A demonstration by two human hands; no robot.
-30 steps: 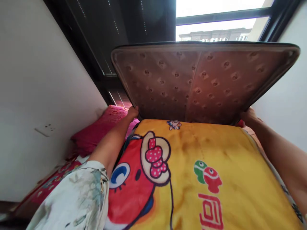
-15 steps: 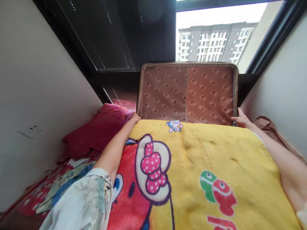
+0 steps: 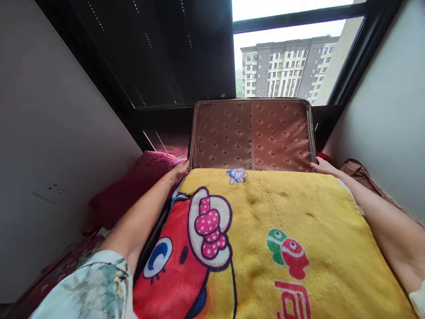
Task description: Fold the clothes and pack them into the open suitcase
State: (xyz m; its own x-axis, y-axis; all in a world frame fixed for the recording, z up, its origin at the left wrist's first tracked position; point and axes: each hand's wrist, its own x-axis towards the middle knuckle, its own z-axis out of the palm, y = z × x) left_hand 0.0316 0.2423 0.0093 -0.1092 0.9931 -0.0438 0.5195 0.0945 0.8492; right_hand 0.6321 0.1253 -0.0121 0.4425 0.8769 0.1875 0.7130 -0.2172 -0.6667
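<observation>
A folded plush blanket (image 3: 259,204), yellow with a red cartoon fish, fills the near part of the open suitcase. Behind it the suitcase lid (image 3: 226,133) stands upright, its brown patterned lining facing me. My left hand (image 3: 181,169) is closed at the lid's lower left edge, beside the blanket's far left corner; its fingertips are partly hidden. At the lower right edge of the lid, my right hand (image 3: 322,166) is closed with its fingers bent over the rim. Both forearms run along the blanket's sides.
A dark pink cushion (image 3: 133,177) leans at the left wall, with patterned cloth (image 3: 71,259) below it. On the right lies a brown fabric bag (image 3: 357,173). A window (image 3: 275,66) and a dark blind (image 3: 159,53) are close behind the lid. White walls rise on both sides.
The view has tilted and shifted slightly, so more of the window shows. The suitcase, blanket and both hands keep nearly the same places relative to each other.
</observation>
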